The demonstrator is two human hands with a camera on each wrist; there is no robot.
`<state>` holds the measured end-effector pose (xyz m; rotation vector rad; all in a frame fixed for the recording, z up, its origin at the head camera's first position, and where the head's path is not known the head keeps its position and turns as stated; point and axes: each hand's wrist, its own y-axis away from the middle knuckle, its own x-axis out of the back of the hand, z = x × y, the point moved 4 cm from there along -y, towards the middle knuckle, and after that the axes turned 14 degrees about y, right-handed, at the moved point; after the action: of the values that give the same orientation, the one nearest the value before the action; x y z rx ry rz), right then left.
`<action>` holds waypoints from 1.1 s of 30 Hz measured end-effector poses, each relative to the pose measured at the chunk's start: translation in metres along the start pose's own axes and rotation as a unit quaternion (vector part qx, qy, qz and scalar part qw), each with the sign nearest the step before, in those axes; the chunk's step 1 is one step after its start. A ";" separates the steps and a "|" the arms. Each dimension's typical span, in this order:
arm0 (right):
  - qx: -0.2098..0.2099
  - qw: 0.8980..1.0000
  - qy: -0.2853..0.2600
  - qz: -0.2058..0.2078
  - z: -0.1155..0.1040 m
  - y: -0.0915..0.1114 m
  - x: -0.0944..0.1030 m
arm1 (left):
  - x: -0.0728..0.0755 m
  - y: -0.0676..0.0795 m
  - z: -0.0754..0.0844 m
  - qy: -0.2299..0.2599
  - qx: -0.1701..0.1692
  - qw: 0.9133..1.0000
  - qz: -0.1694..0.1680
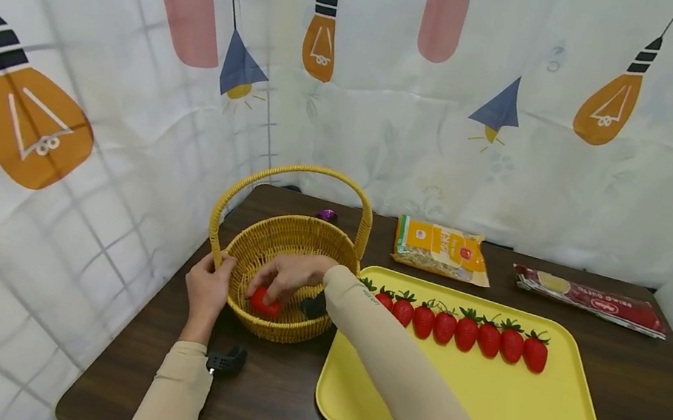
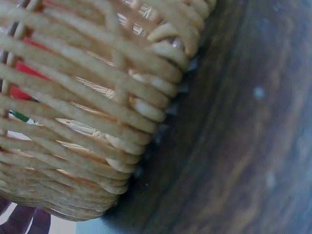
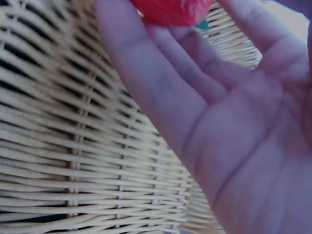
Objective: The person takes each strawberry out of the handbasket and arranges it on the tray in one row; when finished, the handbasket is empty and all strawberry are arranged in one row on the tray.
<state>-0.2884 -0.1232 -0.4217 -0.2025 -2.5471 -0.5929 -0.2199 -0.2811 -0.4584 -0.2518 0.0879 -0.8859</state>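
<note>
A yellow wicker basket (image 1: 281, 332) with a tall arched handle stands at the left of the table. My left hand (image 1: 207, 292) grips its rim at the left, by the foot of the handle; in the left wrist view the woven side (image 2: 83, 112) fills much of the picture, with some fingers (image 2: 36, 222) at the lower corner. Inside the basket, my right hand (image 1: 291, 277) pinches a red strawberry (image 1: 264, 302) between thumb and fingers. The right wrist view catches this strawberry (image 3: 175, 10) at the top, a bit of green leaf beneath it.
Right of the basket lies a yellow tray (image 1: 477, 407) with a row of several strawberries (image 1: 444, 327) along its far side. Behind it are an orange food bag (image 1: 443, 250) and a long red packet (image 1: 594, 300). A small purple item (image 1: 327, 215) sits behind the basket.
</note>
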 end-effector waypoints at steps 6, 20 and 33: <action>-0.015 0.995 0.023 0.092 -0.006 0.013 0.010 | -0.001 -0.001 0.000 -0.005 0.009 1.000 -0.004; 0.005 0.982 0.051 0.181 0.000 0.067 0.008 | 0.001 0.002 -0.002 -0.005 0.014 1.000 -0.010; -0.023 0.954 -0.005 0.297 0.025 0.124 0.007 | 0.000 0.000 -0.001 -0.007 0.007 1.000 -0.014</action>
<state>-0.2741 -0.0008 -0.3913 -0.9474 -2.3060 -0.4080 -0.2197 -0.2814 -0.4592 -0.2461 0.0650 -0.9112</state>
